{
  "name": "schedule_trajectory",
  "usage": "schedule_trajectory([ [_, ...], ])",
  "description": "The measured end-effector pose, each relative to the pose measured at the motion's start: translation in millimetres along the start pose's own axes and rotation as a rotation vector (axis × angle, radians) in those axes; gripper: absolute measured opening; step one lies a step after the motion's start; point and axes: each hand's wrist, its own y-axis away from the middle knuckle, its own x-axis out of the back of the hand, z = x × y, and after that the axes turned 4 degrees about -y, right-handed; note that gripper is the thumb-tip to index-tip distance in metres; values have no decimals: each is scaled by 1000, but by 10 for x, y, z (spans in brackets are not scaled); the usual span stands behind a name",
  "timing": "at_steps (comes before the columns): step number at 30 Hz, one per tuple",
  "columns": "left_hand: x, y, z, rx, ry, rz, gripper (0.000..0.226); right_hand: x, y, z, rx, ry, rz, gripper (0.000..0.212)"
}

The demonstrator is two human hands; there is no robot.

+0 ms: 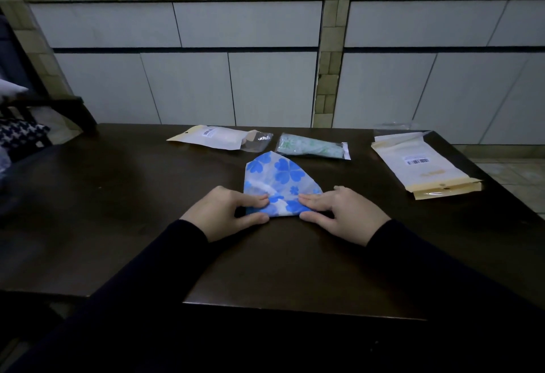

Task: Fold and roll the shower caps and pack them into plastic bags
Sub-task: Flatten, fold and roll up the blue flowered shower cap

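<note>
A folded shower cap (278, 176), white with blue flowers, lies flat in the middle of the dark table (118, 195). My left hand (227, 210) pinches its near left edge between fingers and thumb. My right hand (339, 213) pinches its near right edge the same way. Behind the cap lies a clear plastic bag (312, 145) with a rolled green-patterned shower cap inside. A white and tan bag (218, 136) with a barcode label lies at the back left.
A stack of white and tan bags (424, 166) lies at the right side of the table. A tiled wall (236, 77) rises behind the table. A chair with patterned cloth (20, 133) stands at the far left.
</note>
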Motion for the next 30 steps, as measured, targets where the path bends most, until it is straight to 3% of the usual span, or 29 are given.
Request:
schedule_trajectory([
  [8, -46, -7, -21, -130, -31, 142, 19, -5, 24, -53, 122, 48, 221, 30],
  [10, -39, -43, -19, -64, 11, 103, 18, 4, -3, -75, 78, 26, 238, 30],
  [13, -26, -98, -6, 48, 98, 50, 16, 56, -57, -66, -98, -206, 242, 25],
  [18, -26, -193, -3, 78, 185, 102, 10, 88, -224, 30, -366, -496, 208, 27],
  [30, -65, -286, -102, 33, 62, 101, 17, 55, -342, 3, -415, -525, 231, 28],
])
